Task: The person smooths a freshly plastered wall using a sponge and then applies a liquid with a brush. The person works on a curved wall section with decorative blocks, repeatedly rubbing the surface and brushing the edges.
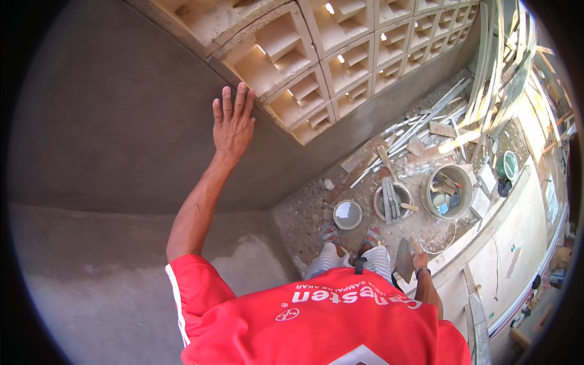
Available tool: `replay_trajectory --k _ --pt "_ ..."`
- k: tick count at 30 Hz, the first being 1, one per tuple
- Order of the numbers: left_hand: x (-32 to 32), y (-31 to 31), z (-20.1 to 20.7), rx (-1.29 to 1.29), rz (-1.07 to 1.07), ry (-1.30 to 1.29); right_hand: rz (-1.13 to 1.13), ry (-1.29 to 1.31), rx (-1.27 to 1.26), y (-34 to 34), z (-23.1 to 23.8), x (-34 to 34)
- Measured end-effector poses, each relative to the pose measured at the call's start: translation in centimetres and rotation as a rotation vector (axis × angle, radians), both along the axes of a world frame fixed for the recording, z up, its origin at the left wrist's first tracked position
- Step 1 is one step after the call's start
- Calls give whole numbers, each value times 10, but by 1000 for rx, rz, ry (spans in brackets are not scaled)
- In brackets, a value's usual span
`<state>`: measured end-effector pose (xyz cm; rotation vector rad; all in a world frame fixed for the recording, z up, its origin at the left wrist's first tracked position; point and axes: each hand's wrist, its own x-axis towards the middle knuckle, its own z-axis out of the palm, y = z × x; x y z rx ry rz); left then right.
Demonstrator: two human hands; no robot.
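Observation:
My left hand [233,128] is raised with its fingers stretched out and holds nothing. It appears to lie flat against the grey plastered wall [121,109], with the fingertips close to the lower edge of the cream ventilation blocks [286,45]. Down by my right side, my right hand [420,261] is closed round the handle of a trowel [404,260]. The trowel's pointed metal blade hangs beside my leg, and part of the grip is hidden by my fingers.
A small bucket of whitish liquid [348,215] stands before my feet. Beside it are a round basin [387,214] with long tools across it and a large bucket [469,201] of tools. Metal strips [420,125], planks and rubble litter the floor; leaning timber [496,67] stands beyond.

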<state>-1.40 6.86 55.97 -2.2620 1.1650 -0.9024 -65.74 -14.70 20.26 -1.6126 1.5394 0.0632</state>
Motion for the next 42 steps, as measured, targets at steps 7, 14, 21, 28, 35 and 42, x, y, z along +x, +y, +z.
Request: replay_trajectory --k 7,14,21,28,35,42 --pt "-58 -8 -51 116 -86 245 -2 86 68 -7 -21 -23" --pt "-147 -7 -121 346 -27 754 -91 -74 68 -6 12 2" --pt "-203 59 -239 345 431 1558 -44 59 153 -19 44 14" --pt "-280 202 -344 -213 952 1662 -69 -1 84 -19 3 -10" --pt "-318 233 -339 -382 1145 1730 54 144 56 -31 7 15" --pt "-295 205 -350 -760 1121 1803 49 11 66 -51 25 43"
